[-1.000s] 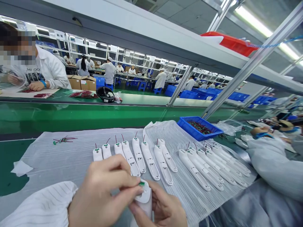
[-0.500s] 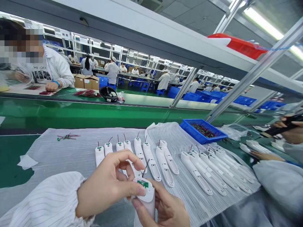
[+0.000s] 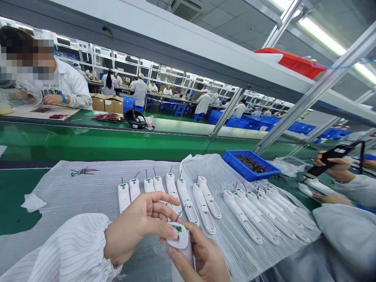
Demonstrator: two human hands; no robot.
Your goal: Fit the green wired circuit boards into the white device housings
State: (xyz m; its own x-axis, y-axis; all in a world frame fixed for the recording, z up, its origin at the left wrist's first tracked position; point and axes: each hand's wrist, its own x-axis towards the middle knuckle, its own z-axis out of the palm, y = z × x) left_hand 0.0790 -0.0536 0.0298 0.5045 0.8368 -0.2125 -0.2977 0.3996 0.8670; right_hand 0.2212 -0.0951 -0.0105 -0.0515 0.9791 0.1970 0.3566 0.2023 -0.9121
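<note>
My right hand (image 3: 199, 250) grips a white plastic handle-shaped housing (image 3: 182, 242) from below. My left hand (image 3: 138, 223) curls over its head, with the thumb pressed on a small green circuit board (image 3: 177, 228) seated in the housing. The thumb hides part of the board. A thin dark red wire (image 3: 179, 213) rises from the housing. Just beyond my hands, several similar white housings (image 3: 202, 207) lie in rows on a ribbed white sheet (image 3: 73, 192), most with a dark red wire standing up.
A blue crate (image 3: 249, 166) of small boards stands beyond the housings. A loose wired part (image 3: 84, 171) lies on the sheet's left. To the right, a co-worker's hand (image 3: 335, 164) holds a black tool (image 3: 329, 161). A green conveyor belt (image 3: 88, 145) runs behind.
My left thumb has come back over the green board, and the left hand has shifted slightly left. A co-worker's hand with a black tool has risen at the right.
</note>
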